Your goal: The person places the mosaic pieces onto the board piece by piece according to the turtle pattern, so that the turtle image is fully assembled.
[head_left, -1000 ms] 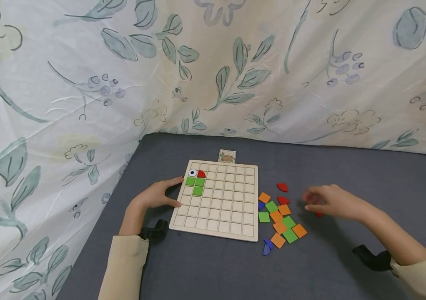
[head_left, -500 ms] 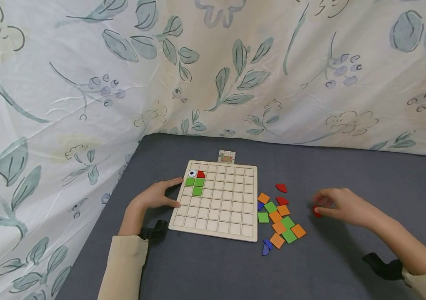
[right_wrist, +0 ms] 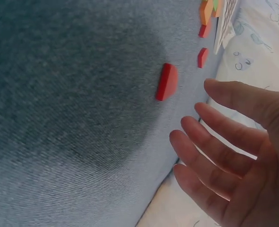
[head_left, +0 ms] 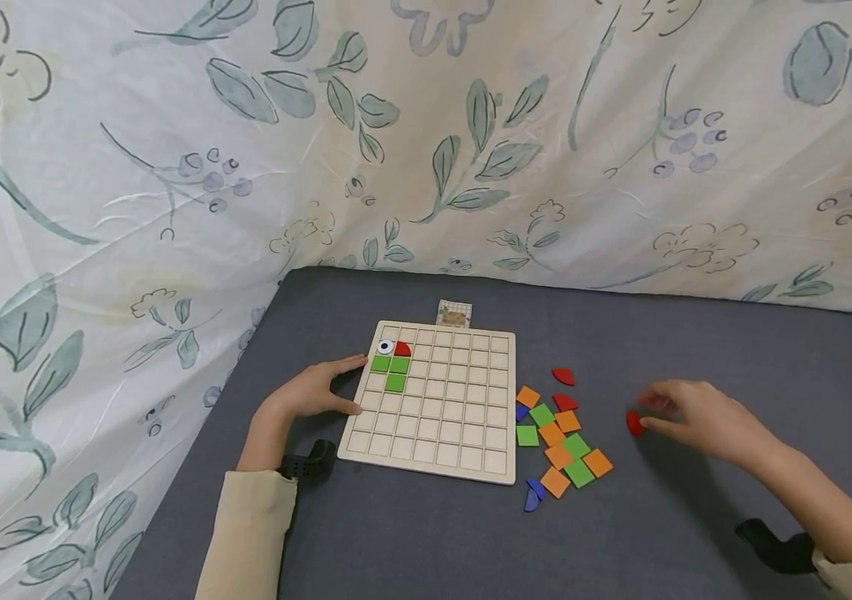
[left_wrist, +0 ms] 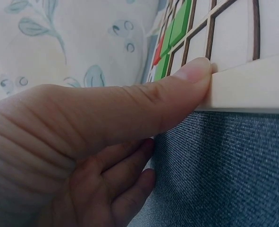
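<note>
Steadying the board [head_left: 436, 408] appears to be the function of the left hand [head_left: 302, 393], set at the board's left edge in the head view. Its thumb and forefinger are spread and nearly straight; the left wrist view shows the thumb touching the rim, with nothing gripped. The loose pieces [head_left: 558, 455] lie right of the board, presumably to keep them near the right hand [head_left: 704, 419]. The card [head_left: 454, 314] sits at the board's top edge, probably for consulting at a glance; its print is too small to read.

The red piece [head_left: 633, 423] lies flat on the grey cloth [head_left: 666, 333], right of centre in the head view, by the right thumb. The right-hand fingers are loosely bent and separated; the right wrist view shows a gap between them and the piece, so no grip exists.

Orientation: in the head view, the red piece's long axis runs roughly up and down, and its rounded side seems to face left, though the thumb may cover its right side. In the right wrist view, that axis stands near vertical, upper end leaning slightly right.
</note>
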Available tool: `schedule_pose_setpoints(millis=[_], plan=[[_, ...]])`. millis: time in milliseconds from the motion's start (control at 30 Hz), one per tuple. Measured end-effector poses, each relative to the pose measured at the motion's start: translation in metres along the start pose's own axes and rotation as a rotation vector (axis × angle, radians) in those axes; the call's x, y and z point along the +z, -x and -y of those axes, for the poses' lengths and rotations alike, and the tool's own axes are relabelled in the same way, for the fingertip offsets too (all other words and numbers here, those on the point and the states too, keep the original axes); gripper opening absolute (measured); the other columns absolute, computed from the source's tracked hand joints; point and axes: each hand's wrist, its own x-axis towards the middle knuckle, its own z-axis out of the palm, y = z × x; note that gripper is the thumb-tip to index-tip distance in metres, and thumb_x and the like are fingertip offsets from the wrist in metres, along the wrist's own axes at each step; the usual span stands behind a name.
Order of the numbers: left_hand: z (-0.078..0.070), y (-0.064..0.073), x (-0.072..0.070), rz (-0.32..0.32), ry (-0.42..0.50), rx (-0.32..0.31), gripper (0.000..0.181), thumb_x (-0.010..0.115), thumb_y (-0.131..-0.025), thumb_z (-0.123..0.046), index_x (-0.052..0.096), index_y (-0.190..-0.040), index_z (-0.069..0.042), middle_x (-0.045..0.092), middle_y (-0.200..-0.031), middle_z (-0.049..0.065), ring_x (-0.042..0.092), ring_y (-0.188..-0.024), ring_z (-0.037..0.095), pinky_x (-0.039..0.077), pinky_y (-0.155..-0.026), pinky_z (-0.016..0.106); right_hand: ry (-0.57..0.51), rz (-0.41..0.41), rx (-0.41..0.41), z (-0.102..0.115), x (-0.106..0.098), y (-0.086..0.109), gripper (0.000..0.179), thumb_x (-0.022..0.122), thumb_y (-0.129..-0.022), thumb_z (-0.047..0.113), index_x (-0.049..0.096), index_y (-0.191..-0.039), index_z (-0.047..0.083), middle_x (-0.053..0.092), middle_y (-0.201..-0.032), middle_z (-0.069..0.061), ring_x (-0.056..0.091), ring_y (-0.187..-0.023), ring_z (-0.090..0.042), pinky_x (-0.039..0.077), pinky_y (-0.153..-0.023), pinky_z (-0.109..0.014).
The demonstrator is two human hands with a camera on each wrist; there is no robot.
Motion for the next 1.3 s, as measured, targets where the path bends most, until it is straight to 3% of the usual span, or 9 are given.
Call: schedule_pose_setpoints(millis=[300,700,1033,1300], plan=[[0.002,-0.001,0.000,-0.001,-0.003,-0.004,0.085,0.079,-0.073,-0.023,0.034,-0.144,-0.011,0.030,-0.149,0.013,0.026,-0.136,0.037,0.029,-0.105,0.053,-0.003,-0.046,0.056,-0.005,0.005,0.001,0.027,0.071,-0.079,0.016,0.065,-0.098,-0.002,0.065,-0.091,-0.011,0.060,-0.078,-0.026,0.050,-0.061,-0.040],[0.002,-0.001,0.000,0.001,-0.003,0.000,0.085,0.078,-0.073,-0.023,0.034,-0.144,-0.011,0.030,-0.148,0.014,0.026,-0.135,0.037,0.029,-0.105,0.054,-0.019,-0.043,0.135,-0.008,0.012,0.000,0.037,0.074,-0.076,0.023,0.065,-0.101,-0.004,0.064,-0.094,-0.017,0.059,-0.083,-0.032,0.049,-0.059,-0.043],[0.002,-0.001,0.000,-0.001,-0.005,-0.002,0.085,0.079,-0.073,-0.023,0.034,-0.144,-0.011,0.030,-0.148,0.013,0.026,-0.135,0.037,0.029,-0.105,0.054,-0.042,-0.036,0.123,-0.010,0.017,0.002,0.038,0.074,-0.076,0.020,0.064,-0.101,-0.007,0.064,-0.095,-0.019,0.059,-0.083,-0.033,0.050,-0.065,-0.045],[0.002,-0.001,0.000,0.001,-0.004,0.006,0.085,0.079,-0.073,-0.023,0.034,-0.144,-0.010,0.030,-0.148,0.014,0.026,-0.135,0.037,0.029,-0.105,0.054,-0.043,-0.048,0.140,-0.007,0.019,0.002,0.036,0.074,-0.076,0.022,0.066,-0.097,-0.006,0.064,-0.090,-0.015,0.059,-0.080,-0.029,0.050,-0.063,-0.042]])
